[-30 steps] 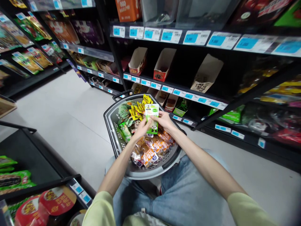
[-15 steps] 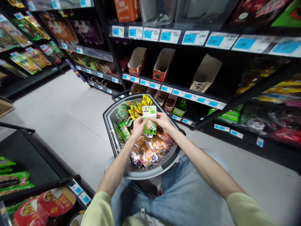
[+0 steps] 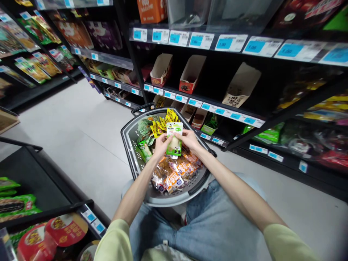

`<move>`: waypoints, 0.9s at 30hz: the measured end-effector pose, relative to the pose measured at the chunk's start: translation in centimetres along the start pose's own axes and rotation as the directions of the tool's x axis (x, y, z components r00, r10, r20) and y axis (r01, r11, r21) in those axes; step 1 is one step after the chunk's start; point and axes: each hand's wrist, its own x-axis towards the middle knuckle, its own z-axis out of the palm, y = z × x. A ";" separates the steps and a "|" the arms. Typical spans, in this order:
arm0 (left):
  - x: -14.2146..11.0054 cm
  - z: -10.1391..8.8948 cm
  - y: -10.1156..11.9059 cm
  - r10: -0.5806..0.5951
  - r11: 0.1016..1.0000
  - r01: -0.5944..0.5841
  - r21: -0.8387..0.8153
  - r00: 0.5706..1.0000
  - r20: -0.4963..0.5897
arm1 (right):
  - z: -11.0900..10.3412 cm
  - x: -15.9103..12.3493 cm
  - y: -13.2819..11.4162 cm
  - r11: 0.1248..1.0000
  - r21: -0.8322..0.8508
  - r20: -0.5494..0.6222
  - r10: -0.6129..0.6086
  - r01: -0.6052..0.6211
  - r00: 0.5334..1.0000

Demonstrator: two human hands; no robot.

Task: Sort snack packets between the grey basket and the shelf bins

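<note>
A green and white snack packet (image 3: 174,145) with a panda print is held upright over the basket. My left hand (image 3: 162,144) pinches its left edge and my right hand (image 3: 191,139) its right edge, both thumbs on the front. Below them stands a grey shopping basket (image 3: 168,201) with black handles, right before my knees. Inside it, yellow snack packets (image 3: 157,128) lie toward the far side, and green packets (image 3: 145,149) lie at the left. Orange and white snack packets (image 3: 174,180) fill the near part. My hands hide part of the basket's middle.
Black shelves with blue and white price tags (image 3: 201,40) rise ahead. Several open cardboard boxes (image 3: 192,72) sit on the middle shelf. Another shelf stands close on my left, with red-lidded tubs (image 3: 66,228) and green bags (image 3: 19,206). Grey floor (image 3: 92,127) runs between.
The view has shifted slightly, so the surroundings sit a little further right. Both hands keep their grip on the packet above the basket.
</note>
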 end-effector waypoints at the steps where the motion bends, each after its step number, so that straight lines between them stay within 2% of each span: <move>1: 0.0 0.1 0.0 -0.008 1.000 0.008 0.002 1.000 0.006 | 0.0 0.1 -0.1 1.000 0.007 -0.017 -0.008 0.008 1.000; 8: -0.4 0.5 0.2 -0.011 0.999 0.009 0.035 0.999 0.044 | -0.4 0.6 -0.2 0.996 -0.011 -0.081 -0.091 0.091 0.993; 17: -0.5 0.4 0.1 0.003 0.997 -0.009 0.078 0.997 0.076 | -0.8 1.1 0.5 0.973 -0.160 -0.110 -0.182 0.164 0.977; 27: -0.5 0.7 0.6 -0.068 0.997 0.071 -0.025 0.992 0.108 | -0.6 0.4 -0.3 0.979 -0.167 -0.071 -0.132 0.119 0.989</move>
